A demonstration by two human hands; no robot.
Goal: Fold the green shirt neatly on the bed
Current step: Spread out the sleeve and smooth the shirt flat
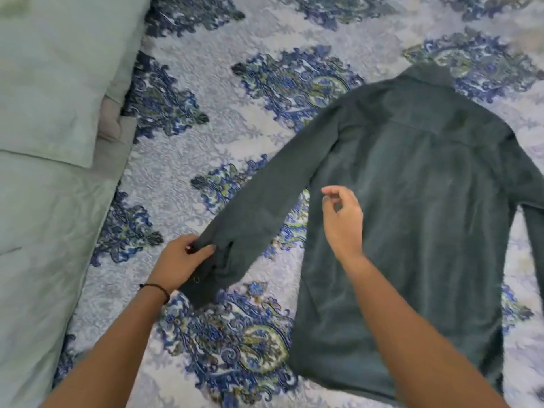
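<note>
Two bare forearms reach in from the bottom edge.

Bed [235, 128]: quilted cover, pale ground, raised stitching, blue-green paisley medallions.

Shirt [412, 201]: lies on the bed right of centre, back up and spread flat, with the collar [424, 73] at the far end. Dark green, soft matte cloth, faint yoke seam across the shoulders. No fold made yet, by the look. Both sleeves and the body are left to do.

Pillows [53, 83]: pale green, smooth, at left.

Sleeve [273, 189]: stretched diagonally toward the left hand [179, 260], which grips it just above the cuff [206, 287], fingers curled round the cloth.

Right hand [343, 219]: over the shirt's side edge, fingers loosely curled, holding nothing.

Wristband [156, 290]: dark cord, left wrist.

Snap [196, 279]: small metal ring on the cuff.
</note>
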